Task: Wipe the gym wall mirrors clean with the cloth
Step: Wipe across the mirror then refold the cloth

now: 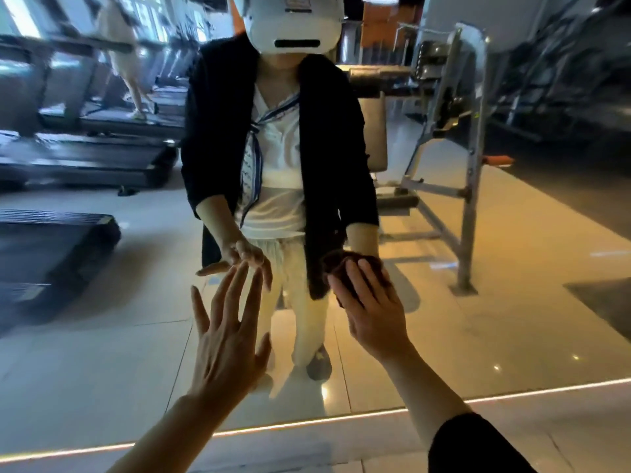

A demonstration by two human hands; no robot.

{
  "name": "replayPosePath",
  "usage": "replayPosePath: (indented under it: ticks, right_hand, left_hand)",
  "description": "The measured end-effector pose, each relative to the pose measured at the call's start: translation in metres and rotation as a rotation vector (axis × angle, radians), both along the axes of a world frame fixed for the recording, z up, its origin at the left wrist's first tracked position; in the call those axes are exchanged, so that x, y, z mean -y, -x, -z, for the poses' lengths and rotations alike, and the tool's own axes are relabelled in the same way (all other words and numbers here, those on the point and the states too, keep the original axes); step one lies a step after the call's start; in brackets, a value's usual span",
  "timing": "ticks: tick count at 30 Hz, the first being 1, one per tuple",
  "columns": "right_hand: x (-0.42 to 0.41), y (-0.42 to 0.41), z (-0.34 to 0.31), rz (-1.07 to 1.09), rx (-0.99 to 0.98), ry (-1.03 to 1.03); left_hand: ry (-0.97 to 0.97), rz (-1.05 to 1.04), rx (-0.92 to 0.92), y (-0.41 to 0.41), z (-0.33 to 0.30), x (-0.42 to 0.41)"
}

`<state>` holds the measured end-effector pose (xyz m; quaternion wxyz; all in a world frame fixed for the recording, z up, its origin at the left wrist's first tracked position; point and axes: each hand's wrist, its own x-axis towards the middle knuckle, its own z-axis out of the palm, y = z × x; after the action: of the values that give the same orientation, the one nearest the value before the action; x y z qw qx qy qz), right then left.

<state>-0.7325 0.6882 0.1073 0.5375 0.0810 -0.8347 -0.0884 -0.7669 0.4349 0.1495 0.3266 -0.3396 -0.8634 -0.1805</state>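
The wall mirror [478, 319] fills the view and reaches down to a lit strip at floor level. My right hand [372, 308] presses a dark brown cloth [345, 264] against the glass at about waist height, fingers laid over the bunched cloth. My left hand [228, 332] is held up beside it with fingers straight and spread, fingertips at or very near the glass, holding nothing. Both hands and the cloth show again as reflections just above.
The mirror reflects me standing close, treadmills [85, 158] at the left with another person walking on one, and a metal gym machine frame [467, 165] at the right. A tiled floor [307, 448] runs along the mirror's lit bottom edge [307, 421].
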Motion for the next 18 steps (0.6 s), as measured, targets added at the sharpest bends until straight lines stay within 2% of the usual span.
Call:
replayPosePath:
  ticks: [4,7,9,11,13,18]
  right_hand:
    - [-0.044,-0.003,-0.051,0.055,-0.33,0.492]
    - [-0.047,0.002,-0.053,0.057,-0.395,0.687]
    - [-0.031,-0.002,-0.02,0.076,-0.284,0.662]
    - [-0.009,-0.013,0.019,0.093,-0.089,0.546]
    - [-0.002,-0.017,0.025,0.083,-0.019,0.424]
    - [-0.045,0.0,-0.087,0.044,-0.242,0.372]
  left_hand:
    - [0.036,0.027,-0.027,-0.005,-0.01,-0.013]
    - [0.081,0.05,-0.023,-0.007,-0.015,-0.028]
    - [0.13,0.071,-0.012,-0.009,-0.016,-0.04]
    - [0.186,0.094,-0.006,-0.014,-0.015,-0.054]
    - [0.22,0.111,-0.017,-0.017,-0.017,-0.07]
    - [0.214,0.132,-0.062,-0.024,-0.032,-0.107]
